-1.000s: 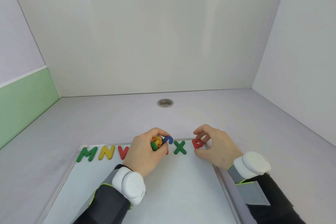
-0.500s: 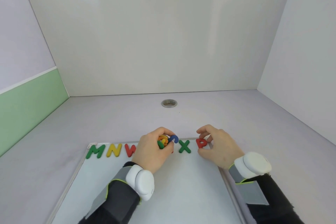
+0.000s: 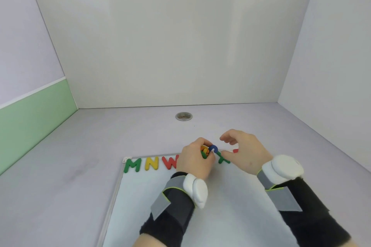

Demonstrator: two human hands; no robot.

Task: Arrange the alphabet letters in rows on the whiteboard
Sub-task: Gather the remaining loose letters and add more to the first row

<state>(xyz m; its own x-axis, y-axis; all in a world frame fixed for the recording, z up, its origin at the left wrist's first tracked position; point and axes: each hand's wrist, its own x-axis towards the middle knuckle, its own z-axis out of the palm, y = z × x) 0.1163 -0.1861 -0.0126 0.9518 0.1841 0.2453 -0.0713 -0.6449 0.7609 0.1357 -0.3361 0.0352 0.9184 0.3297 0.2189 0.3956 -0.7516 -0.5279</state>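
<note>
Enclosing the work area on three sides are plain partition panels [image 3: 170, 46]; the left one carries a green band [image 3: 30, 114] along its lower part. A lavender desk [image 3: 60, 166] fills the floor of the enclosure.

The whiteboard [image 3: 230, 196] lies flat on the near part of the desk, right of centre, with its far edge running left to right below the hands. Both forearms reach over it from the near side in dark sleeves with grey straps, the left sleeve [image 3: 172, 212] over the middle of the board and the right sleeve [image 3: 307, 216] over its right side. Each wrist carries a white moulded unit [image 3: 196, 189].

The left hand [image 3: 195, 161] is over the far edge of the board, fingers curled round a bundle of letters [image 3: 204, 149] in orange, yellow and green. A blue letter [image 3: 213, 148] protrudes from the right side of that grip, at the fingertips.

The right hand [image 3: 245, 152] is just right of the left hand and holds nothing. Its forefinger arches over the blue letter and its thumb sits lower, with a clear gap between the two. Contact between the thumb and the letter below it cannot be determined.

Letters in the row along the far edge of the board, left to right:
- green M [image 3: 132, 165]
- yellow N [image 3: 152, 163]
- red W [image 3: 170, 162], partly covered by the left hand
- green X [image 3: 222, 159], between the two hands
- red letter [image 3: 235, 150], only a sliver visible behind the right hand

A round metal grommet [image 3: 183, 116] is set in the desk, far from the board, near the back panel.
</note>
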